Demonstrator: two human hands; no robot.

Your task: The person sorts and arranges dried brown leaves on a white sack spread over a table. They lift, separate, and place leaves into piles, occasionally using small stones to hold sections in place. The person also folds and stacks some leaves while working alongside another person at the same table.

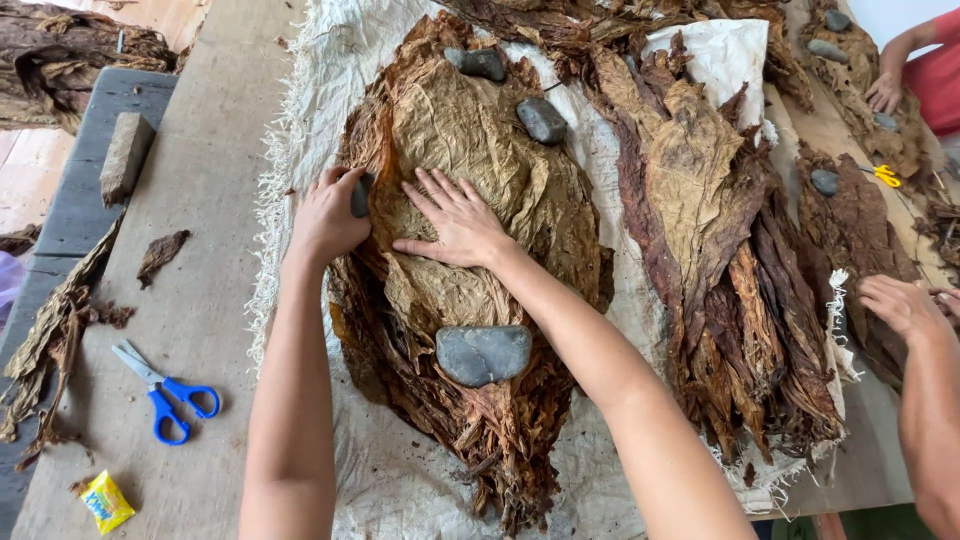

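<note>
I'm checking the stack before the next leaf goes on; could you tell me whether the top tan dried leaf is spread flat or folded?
Spread flat: the top tan dried leaf lies open across the pile, the right hand pressed palm-down on it.

Flattened tan leaf (470,150) atop brown pile, poss. small stone (360,197) at edge

Bright even daylight, soft shadows, sharp focus, slight edge distortion

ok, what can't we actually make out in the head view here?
- Stone under the left hand: mostly covered by its fingers; shape unclear.
- Leaf pile: lower layers hidden by the top leaves and the right hand.
- Yellow packet: too small to identify.
- Co-worker's hand: arm cut off by the right edge.
</note>
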